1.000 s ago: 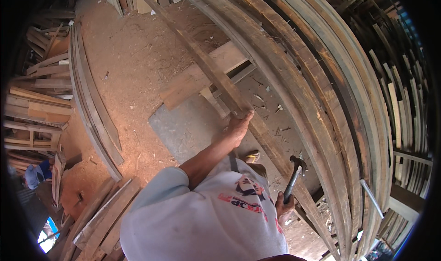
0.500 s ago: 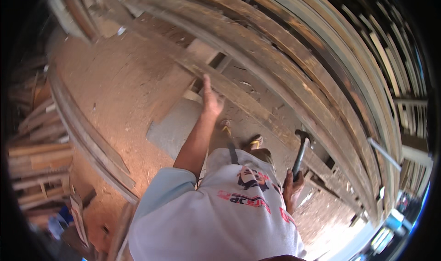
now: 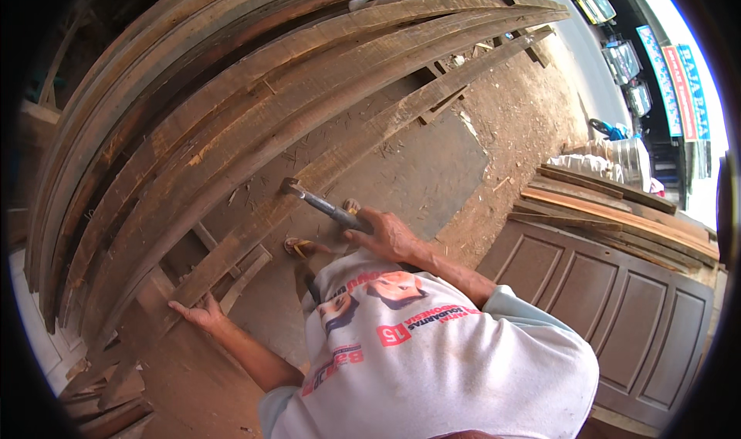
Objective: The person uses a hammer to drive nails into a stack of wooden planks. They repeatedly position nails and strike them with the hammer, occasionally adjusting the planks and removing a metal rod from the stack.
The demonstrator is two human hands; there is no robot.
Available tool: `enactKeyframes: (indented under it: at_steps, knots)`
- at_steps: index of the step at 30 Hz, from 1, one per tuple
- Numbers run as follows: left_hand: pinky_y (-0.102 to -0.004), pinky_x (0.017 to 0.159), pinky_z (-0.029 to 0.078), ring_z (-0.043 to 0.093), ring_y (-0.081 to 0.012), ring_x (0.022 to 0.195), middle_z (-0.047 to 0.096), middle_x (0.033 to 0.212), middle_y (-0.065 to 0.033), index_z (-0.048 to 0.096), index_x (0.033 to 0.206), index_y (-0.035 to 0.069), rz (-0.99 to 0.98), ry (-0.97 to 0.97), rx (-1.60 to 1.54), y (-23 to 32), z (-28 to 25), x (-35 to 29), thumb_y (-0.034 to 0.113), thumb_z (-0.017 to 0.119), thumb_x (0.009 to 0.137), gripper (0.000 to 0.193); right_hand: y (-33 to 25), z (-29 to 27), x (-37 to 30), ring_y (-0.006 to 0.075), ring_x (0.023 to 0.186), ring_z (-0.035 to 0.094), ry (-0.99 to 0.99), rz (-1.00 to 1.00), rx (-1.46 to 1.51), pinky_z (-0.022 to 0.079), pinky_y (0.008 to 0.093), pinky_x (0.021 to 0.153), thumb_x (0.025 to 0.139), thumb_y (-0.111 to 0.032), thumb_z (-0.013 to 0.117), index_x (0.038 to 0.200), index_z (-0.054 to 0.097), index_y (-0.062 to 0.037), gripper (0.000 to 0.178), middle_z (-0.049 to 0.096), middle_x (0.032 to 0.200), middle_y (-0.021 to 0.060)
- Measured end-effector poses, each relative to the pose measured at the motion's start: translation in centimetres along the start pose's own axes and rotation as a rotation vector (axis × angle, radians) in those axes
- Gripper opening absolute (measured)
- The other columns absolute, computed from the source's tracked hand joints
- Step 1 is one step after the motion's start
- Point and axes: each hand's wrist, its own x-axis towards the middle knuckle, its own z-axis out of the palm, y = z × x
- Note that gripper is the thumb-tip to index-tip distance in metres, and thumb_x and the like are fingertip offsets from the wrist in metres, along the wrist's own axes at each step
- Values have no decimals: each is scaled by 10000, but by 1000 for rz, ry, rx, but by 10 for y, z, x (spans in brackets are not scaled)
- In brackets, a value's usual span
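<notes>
My right hand (image 3: pixel 386 234) is closed round the handle of a claw hammer (image 3: pixel 332 209). The hammer's head is over the near side of a long, worn wooden plank (image 3: pixel 363 142), which slants from lower left to upper right; I cannot tell whether they touch. Further left along that plank, my left hand (image 3: pixel 202 314) grips its near edge, thumb stuck out and the other fingers partly hidden. Short pieces of wood (image 3: pixel 245 278) lie beneath the plank near this hand.
Long stacked boards (image 3: pixel 231 122) curve across the far side. A brown panelled door (image 3: pixel 594 300) lies at the right, with loose planks (image 3: pixel 617 207) beyond it. A grey sheet (image 3: pixel 440 176) covers part of the dirt floor. Parked vehicles (image 3: pixel 621 61) stand at the upper right.
The view has swung to the right, bringing the door and road in. My right hand has raised the hammer inward over the plank. My left hand remains at the plank.
</notes>
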Motion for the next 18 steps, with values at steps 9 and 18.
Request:
enactKeyframes:
  at_steps: [9, 18]
  knots:
    - [-656, 1211, 276, 298, -445, 1514, 292, 1653, -233, 252, 1638, 58, 71, 92, 340, 18, -11, 19, 603, 567, 1020, 882, 51, -57, -21, 476, 886, 683, 71, -4, 162, 528, 508, 784, 967, -412, 709, 1105, 653, 27, 464, 697, 967, 297]
    - [-516, 1177, 413, 509, -455, 1372, 508, 1475, -301, 386, 1538, -35, 398, 369, 1181, -27, -6, -67, 516, 604, 1033, 779, 97, -117, -40, 240, 767, 659, 331, 153, 534, 511, 406, 694, 966, -398, 719, 1098, 617, -16, 417, 661, 831, 131]
